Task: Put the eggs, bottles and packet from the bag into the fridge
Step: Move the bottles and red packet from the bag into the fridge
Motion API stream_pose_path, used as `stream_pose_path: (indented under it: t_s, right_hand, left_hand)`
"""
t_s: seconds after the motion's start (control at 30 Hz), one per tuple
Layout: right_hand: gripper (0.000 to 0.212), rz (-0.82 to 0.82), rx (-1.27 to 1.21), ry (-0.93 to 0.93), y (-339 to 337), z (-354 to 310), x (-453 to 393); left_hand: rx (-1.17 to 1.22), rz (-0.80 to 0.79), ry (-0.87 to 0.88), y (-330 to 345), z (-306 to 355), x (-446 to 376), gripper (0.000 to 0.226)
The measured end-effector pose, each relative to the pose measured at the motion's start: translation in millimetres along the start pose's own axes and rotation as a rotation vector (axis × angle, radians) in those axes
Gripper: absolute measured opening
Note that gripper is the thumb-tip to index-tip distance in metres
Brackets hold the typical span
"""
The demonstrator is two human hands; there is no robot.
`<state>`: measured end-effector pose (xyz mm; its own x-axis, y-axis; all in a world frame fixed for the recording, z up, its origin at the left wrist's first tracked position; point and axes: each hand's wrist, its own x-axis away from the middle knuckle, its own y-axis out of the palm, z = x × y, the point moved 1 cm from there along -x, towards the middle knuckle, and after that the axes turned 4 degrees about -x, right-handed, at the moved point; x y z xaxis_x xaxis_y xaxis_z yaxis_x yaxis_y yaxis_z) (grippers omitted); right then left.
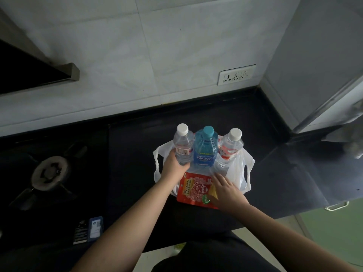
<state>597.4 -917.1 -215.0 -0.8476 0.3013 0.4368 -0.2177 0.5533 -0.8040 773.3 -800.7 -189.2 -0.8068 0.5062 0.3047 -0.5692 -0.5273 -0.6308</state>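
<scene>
L hand [173,165] grasping clear bottle [183,146] low on body, upright on tabletop [137,154]. R hand [225,188] released, flat on red packet [196,190]; blue bottle [204,149] btwn hands.

The wall [157,46] is clad in large pale tiles. A white socket strip [236,75] is mounted low on it. The black countertop [137,154] carries a gas burner [50,171] at left. A green cabinet [334,228] stands lower right. Lighting is dim.
</scene>
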Motion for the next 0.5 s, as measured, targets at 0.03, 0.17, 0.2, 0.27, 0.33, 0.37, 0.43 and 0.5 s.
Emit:
stream_pose_path:
  t_s: [0.03,0.17,0.2,0.27,0.33,0.37,0.43,0.5]
  right_hand:
    - [0.086,-0.03,0.014,-0.018,1.8,-2.6,0.6]
    - [0.095,-0.103,0.087,-0.081,14.1,-13.0,1.3]
    - [0.098,-0.118,0.12,-0.092,17.6,-14.4,1.5]
    - [0.1,-0.128,0.17,-0.103,22.6,-16.5,1.8]
    - [0.096,-0.108,0.176,-0.103,22.8,-19.2,1.9]
    - [0.092,-0.096,0.174,-0.105,21.6,-20.4,1.6]
    - [0.086,-0.101,0.177,-0.111,18.3,-22.4,0.5]
    - [0.082,-0.129,0.182,-0.11,14.7,-23.8,0.2]
  left_hand:
    - [-0.007,0.022,0.006,1.1,0.6,-3.1,0.044]
    - [0.028,0.07,-0.007,5.3,3.6,-12.6,0.042]
    - [0.038,0.079,-0.008,5.8,4.1,-14.5,0.044]
    - [0.073,0.085,-0.012,6.4,5.7,-16.7,0.054]
    - [0.143,0.084,-0.03,6.1,8.8,-15.9,0.068]
    - [0.173,0.082,-0.037,5.7,9.6,-15.5,0.072]
    - [0.213,0.083,-0.043,4.2,10.9,-15.4,0.072]
    - [0.232,0.091,-0.05,2.1,10.0,-15.7,0.073]
